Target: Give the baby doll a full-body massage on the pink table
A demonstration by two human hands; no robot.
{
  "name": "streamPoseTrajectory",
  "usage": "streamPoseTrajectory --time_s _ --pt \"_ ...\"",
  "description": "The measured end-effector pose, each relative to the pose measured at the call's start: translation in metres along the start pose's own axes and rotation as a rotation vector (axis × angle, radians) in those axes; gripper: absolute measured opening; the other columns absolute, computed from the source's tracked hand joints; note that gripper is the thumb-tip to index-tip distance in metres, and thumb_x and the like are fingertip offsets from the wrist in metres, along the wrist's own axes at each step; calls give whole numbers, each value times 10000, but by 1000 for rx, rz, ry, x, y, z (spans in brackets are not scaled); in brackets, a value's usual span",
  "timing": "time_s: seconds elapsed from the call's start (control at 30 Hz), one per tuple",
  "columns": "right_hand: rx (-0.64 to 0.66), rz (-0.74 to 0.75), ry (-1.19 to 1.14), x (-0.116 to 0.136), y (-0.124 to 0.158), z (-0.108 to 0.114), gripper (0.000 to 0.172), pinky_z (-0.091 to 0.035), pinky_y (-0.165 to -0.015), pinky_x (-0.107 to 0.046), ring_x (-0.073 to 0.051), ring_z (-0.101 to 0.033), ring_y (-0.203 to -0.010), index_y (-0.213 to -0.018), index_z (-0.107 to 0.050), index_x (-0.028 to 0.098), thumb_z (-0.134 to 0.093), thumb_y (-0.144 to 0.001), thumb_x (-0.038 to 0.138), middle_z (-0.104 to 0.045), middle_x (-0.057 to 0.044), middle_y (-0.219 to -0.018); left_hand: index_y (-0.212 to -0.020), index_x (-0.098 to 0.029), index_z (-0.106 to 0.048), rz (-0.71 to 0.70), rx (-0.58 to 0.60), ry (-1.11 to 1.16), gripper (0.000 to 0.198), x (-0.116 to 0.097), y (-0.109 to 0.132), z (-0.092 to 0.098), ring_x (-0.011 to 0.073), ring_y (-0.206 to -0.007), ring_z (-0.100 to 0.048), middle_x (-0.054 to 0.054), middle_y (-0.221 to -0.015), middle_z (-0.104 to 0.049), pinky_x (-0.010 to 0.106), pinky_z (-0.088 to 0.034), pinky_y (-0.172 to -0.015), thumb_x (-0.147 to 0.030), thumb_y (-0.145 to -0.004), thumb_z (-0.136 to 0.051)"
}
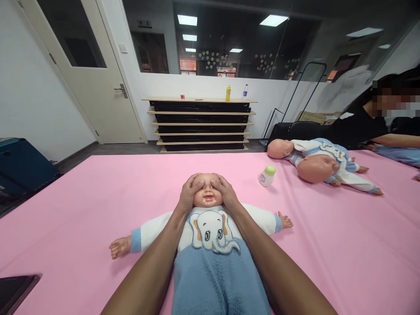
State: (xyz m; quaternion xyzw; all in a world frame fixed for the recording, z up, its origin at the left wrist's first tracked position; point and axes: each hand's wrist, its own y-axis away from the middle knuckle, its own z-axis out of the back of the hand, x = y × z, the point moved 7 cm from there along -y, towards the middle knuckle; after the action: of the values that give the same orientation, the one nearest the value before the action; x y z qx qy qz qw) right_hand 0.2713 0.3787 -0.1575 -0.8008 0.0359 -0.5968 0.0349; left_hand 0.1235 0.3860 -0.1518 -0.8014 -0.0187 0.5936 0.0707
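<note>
A baby doll point(210, 225) lies on its back on the pink table cover point(82, 197), arms spread wide. It wears a white and blue suit with an elephant on the chest. My left hand point(190, 191) cups the left side of its head, and my right hand point(225, 190) cups the opposite side. Both thumbs rest on the face near the eyes, with the fingers wrapped round the sides and top of the head. The mouth shows between my hands; the ears are hidden beneath them. A white bottle with a green cap point(267, 176) stands to the right.
Two more dolls point(316, 168) lie together at the right, near a person in a black top point(357, 116). A dark flat device point(16, 291) sits at the lower left. Behind the table are stacked boards point(201, 118) and a door point(111, 87).
</note>
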Motion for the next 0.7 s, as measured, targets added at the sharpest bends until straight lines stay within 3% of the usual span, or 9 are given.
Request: streamPoseTrajectory --time_s 0.17,0.5,0.7 --pt "1 -15 -21 6 3 -1 596 -463 -967 -368 -247 -593 -1082 -1187 -639 206 -783 -656 434 -656 -50 -1163 -1148 -163 -634 46 -45 -25 610 3 -2 5 212 -1047 -611 78 -1164 -646 327 -486 -929 -454 -626 -760" --pt "-1 66 -21 8 2 -1 506 -418 -1031 -384 -238 -582 -1122 -1183 -659 186 -702 -762 465 -641 -54 -1218 -1121 -130 -659 58 -84 81 596 2 -5 4 244 -1157 -579 104 -1251 -621 399 -425 -1066 -512 -667 -716" --pt "-112 64 -47 4 -2 6 416 -378 -1079 -379 -244 -548 -1187 -1049 -715 182 -635 -803 508 -659 -57 -1191 -1067 -118 -687 -9 -116 51 588 2 -6 8 246 -1205 -548 112 -1236 -628 383 -400 -1096 -566 -687 -672"
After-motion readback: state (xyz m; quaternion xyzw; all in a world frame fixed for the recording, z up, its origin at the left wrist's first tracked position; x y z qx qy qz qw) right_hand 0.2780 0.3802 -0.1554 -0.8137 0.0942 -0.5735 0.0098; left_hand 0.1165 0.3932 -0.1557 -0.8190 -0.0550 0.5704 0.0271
